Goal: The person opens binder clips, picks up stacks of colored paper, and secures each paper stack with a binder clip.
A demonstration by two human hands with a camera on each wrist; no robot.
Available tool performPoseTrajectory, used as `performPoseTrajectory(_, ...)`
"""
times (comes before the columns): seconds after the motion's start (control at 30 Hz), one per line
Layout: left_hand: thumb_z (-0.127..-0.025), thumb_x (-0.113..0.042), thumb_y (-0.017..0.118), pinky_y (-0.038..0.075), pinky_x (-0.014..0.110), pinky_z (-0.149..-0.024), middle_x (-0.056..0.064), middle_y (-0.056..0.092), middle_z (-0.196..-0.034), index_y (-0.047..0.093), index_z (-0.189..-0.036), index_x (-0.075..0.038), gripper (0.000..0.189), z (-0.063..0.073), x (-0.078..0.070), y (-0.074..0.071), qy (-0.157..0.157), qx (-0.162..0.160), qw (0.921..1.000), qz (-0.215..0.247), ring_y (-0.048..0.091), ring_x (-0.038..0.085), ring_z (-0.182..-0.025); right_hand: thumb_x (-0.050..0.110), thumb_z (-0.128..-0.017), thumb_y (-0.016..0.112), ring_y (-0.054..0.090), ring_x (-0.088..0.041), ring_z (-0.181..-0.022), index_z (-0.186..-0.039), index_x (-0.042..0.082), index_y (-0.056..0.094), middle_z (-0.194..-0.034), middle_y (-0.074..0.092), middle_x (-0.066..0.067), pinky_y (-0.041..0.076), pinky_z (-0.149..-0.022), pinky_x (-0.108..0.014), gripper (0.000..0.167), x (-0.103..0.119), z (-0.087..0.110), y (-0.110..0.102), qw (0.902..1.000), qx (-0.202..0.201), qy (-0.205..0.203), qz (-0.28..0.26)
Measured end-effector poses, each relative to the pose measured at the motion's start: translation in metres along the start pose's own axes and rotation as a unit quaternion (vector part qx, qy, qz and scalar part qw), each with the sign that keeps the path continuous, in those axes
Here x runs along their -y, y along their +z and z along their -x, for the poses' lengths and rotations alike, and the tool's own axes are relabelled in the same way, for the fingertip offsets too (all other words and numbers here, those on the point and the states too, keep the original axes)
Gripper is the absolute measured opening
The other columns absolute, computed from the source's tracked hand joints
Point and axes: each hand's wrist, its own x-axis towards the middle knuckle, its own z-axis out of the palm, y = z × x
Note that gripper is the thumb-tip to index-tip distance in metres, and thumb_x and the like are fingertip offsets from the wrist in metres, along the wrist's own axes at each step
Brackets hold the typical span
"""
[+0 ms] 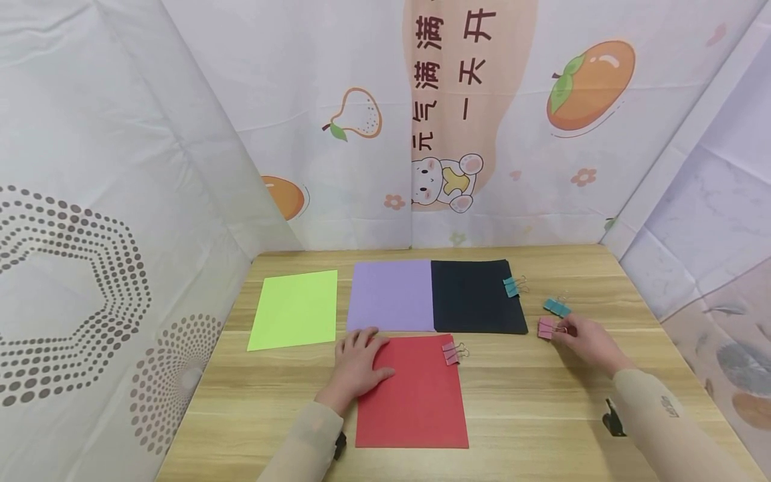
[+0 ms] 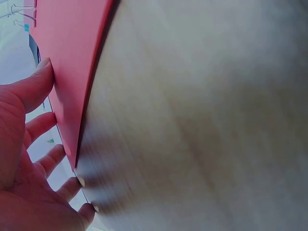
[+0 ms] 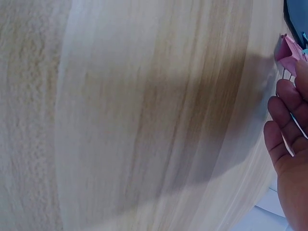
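My left hand [image 1: 357,367] rests on the upper left corner of a stack of red paper [image 1: 415,408], fingers spread and fairly straight. In the left wrist view its thumb and fingertips touch the red stack [image 2: 72,62] and the table beside its corner. A pink binder clip [image 1: 450,353] grips the stack's upper right edge. Off to the right, my right hand [image 1: 589,343] pinches the wire handles of another pink binder clip [image 1: 545,328], which is at the table surface; the right wrist view shows this clip [image 3: 288,57] beyond the fingertips. Just behind it lies a teal binder clip [image 1: 557,308].
Behind the red stack, purple paper [image 1: 391,298] lies against black paper [image 1: 476,298], whose right edge carries a teal binder clip [image 1: 511,287]. Yellow-green paper [image 1: 295,311] lies at the left. Printed curtains [image 1: 361,174] stand around the wooden table [image 1: 530,408].
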Motion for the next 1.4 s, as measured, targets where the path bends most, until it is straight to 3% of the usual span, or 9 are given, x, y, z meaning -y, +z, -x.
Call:
performPoseTrajectory(0.57, -0.087, -0.044, 0.08, 0.022, 0.064, -0.112, 0.009, 0.043, -0.154, 0.058, -0.142, -0.022, 0.063, 0.0004, -0.0009, -0.001, -0.001, 0.003, 1.0, -0.003, 0.031, 0.04, -0.142, 0.019, -0.096, 0.072, 0.052, -0.018, -0.075, -0.093, 0.005, 0.063, -0.083, 0.062, -0.003, 0.044, -0.064, -0.031, 0.017, -0.0011, 0.0021, 0.0018, 0.9999, -0.017, 0.0, 0.003)
performPoseTrajectory(1.07, -0.087, -0.044, 0.08, 0.023, 0.065, -0.111, 0.009, 0.043, -0.153, 0.059, -0.141, -0.022, 0.062, 0.0006, -0.0007, -0.0007, 0.001, -0.002, 1.0, -0.002, 0.032, 0.04, -0.141, 0.019, -0.093, 0.076, 0.046, -0.015, -0.07, -0.082, 0.012, 0.062, -0.076, 0.057, 0.002, 0.037, -0.06, -0.028, 0.019, -0.0063, 0.0032, 0.0052, 0.9991, -0.021, -0.031, 0.021)
performPoseTrajectory(1.4, -0.086, -0.045, 0.08, 0.023, 0.065, -0.111, 0.01, 0.043, -0.153, 0.059, -0.141, -0.021, 0.063, 0.0005, -0.0002, 0.0007, 0.001, -0.004, 1.0, 0.0, 0.031, 0.041, -0.141, 0.02, -0.093, 0.076, 0.049, -0.014, -0.072, -0.084, 0.012, 0.066, -0.08, 0.064, 0.003, 0.042, -0.063, -0.03, 0.015, -0.0068, 0.0047, 0.0061, 0.9984, -0.023, -0.045, 0.026)
